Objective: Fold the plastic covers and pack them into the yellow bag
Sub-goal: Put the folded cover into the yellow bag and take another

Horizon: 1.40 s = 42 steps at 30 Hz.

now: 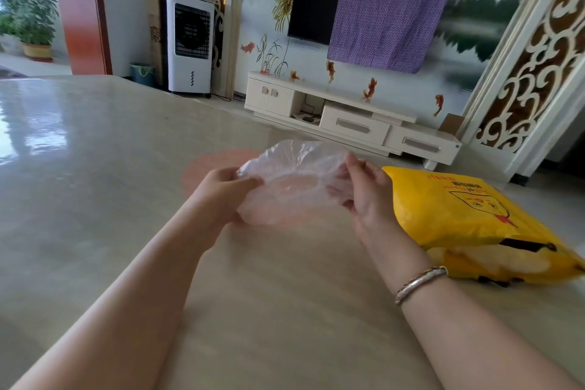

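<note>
Plainly, your left hand (226, 188) and right hand (364, 190) each pinched a side of the crumpled clear plastic cover (292, 179) above the table (95, 168), its folds hard to read, while the yellow bag (468, 218) lay just right, its end cut off.

mural wall (474, 19) | white TV cabinet (351, 117) | air cooler (189, 41) | glossy floor (31, 123)
</note>
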Available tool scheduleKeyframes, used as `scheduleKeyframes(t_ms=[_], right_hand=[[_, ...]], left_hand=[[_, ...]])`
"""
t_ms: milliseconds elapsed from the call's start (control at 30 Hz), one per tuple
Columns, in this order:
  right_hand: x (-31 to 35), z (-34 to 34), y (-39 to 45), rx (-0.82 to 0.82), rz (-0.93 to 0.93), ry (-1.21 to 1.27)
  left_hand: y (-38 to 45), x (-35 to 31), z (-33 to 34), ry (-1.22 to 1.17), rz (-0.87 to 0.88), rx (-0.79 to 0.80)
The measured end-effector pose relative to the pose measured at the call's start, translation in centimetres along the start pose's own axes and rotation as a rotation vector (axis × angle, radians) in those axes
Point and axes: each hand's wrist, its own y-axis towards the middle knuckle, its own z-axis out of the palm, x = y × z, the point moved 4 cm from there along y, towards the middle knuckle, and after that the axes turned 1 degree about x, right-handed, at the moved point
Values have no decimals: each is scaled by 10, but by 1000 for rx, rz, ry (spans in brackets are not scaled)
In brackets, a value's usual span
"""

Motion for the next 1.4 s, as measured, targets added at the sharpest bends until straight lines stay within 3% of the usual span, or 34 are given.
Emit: scheduleKeyframes(t_ms=[167, 267, 500, 767, 833, 1000, 1133, 1200, 1333, 1400], right_hand=[[1, 1, -4, -40, -120, -141], [-2, 1, 0, -53, -128, -236], [-14, -15, 12, -38, -89, -508], [-19, -2, 9, -9, 25, -350], [-18, -3, 9, -7, 10, -377], [-18, -1, 7, 128, -285, -994], [-23, -6, 7, 152, -224, -1155], [-16, -4, 4, 137, -321, -1183], [-3, 17, -12, 267, -585, -1116], [-3, 25, -19, 333, -573, -1058]], left_hand=[[5, -4, -1, 1, 110, -174], [6, -6, -3, 291, 240, -310], [3, -3, -12, 538, 246, -347], [9, 0, -13, 111, 139, -284], [9, 0, -13, 208, 179, -322], [5, 0, -17, 536, 181, -377], [-1, 1, -19, 799, 63, -352], [-4, -3, -18, 895, 36, -378], [-5, -10, -19, 998, 225, -470], [0, -12, -15, 970, 439, -370]])
